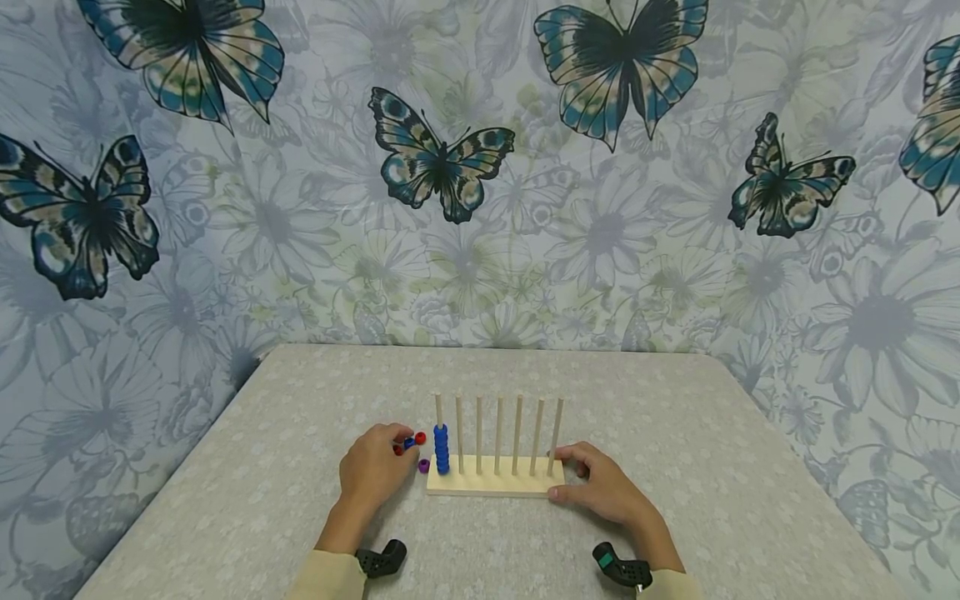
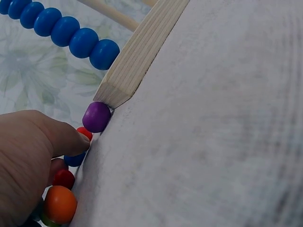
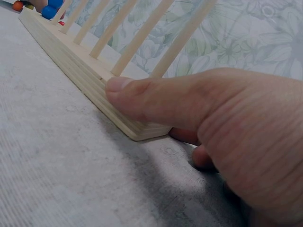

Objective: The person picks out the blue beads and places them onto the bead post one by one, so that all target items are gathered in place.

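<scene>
A pale wooden bead stand [image 1: 495, 483] with a row of upright pegs sits on the table. Several blue beads [image 1: 442, 450] are stacked on its leftmost peg. Beside the stand's left end, my left hand [image 1: 375, 468] pinches a loose blue bead [image 2: 75, 159] between thumb and finger, partly hidden by the thumb. Around that hand lie red beads [image 1: 421, 437], a purple bead [image 2: 96, 117] by the stand's corner, and an orange bead [image 2: 60, 204]. My right hand [image 1: 600, 483] grips the stand's right end, its thumb [image 3: 142, 97] along the front edge and its fingers behind.
A patterned pale cloth covers the table [image 1: 637, 400]. Behind it hangs a wall covering with flowers and butterflies [image 1: 442, 158]. The other pegs [image 1: 499, 433] of the stand carry no beads. More beads are partly hidden behind the left hand.
</scene>
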A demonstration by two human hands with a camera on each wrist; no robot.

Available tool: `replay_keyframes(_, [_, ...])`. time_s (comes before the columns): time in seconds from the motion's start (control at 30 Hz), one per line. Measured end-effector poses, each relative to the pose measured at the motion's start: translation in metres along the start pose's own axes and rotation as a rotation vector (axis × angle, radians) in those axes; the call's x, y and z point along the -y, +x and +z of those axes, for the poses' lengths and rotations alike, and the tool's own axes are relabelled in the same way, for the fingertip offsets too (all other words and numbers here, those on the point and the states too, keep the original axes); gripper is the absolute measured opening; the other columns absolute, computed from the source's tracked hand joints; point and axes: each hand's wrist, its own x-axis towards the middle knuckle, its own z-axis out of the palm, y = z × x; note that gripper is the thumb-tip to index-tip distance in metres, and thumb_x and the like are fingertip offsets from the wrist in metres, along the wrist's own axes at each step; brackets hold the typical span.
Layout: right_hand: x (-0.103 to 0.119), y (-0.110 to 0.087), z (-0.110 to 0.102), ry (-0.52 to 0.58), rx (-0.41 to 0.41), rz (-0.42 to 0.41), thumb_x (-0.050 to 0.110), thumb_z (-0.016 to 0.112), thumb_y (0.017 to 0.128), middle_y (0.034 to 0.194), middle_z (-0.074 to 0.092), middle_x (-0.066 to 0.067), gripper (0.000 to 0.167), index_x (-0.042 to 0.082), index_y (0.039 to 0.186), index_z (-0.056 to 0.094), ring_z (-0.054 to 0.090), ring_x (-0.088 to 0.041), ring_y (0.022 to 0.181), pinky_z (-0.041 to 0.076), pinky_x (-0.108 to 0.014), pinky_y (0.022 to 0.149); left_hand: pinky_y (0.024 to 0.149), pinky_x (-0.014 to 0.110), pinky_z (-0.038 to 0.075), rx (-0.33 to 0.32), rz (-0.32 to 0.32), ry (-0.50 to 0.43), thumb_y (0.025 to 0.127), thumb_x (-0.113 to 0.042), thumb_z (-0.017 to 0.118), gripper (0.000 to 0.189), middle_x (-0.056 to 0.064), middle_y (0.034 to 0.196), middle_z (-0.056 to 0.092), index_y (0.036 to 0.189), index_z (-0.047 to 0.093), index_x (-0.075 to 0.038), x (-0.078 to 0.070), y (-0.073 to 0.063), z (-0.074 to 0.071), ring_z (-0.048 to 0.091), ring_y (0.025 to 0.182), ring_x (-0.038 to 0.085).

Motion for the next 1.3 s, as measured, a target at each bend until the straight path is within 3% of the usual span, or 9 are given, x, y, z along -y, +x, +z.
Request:
replay_keyframes(0.37, [-0.0007,-0.0003,0.0006,0.006,0.002,0.004,0.037,0.088,0.075,0.118,0.063,0.001,0.056,0.022,0.124,0.066,0.046,-0.019,0.096,0.04,-0.029,0.082,0.054,0.029,0.044,0.009,0.018,0.02,0.083,-0.029,0.079,0.028,0.0,0.088,0.069,0.108,0.077,-0.018,0.0009,0.0016,0.0009,0.059,0.071,0.013])
replay_keyframes(1.3, [0.0009,-0.0001,0.001,-0.002,-0.006,0.021,0.037,0.089,0.074,0.117,0.063,0.003,0.056,0.023,0.124,0.067,0.046,-0.019,0.096,0.04,-0.031,0.082,0.055,0.028,0.042,0.018,0.016,0.018,0.083,-0.027,0.08,0.026,0.0,0.085,0.068,0.107,0.077,-0.017,-0.0012,0.0002,-0.0008,0.056,0.068,0.013])
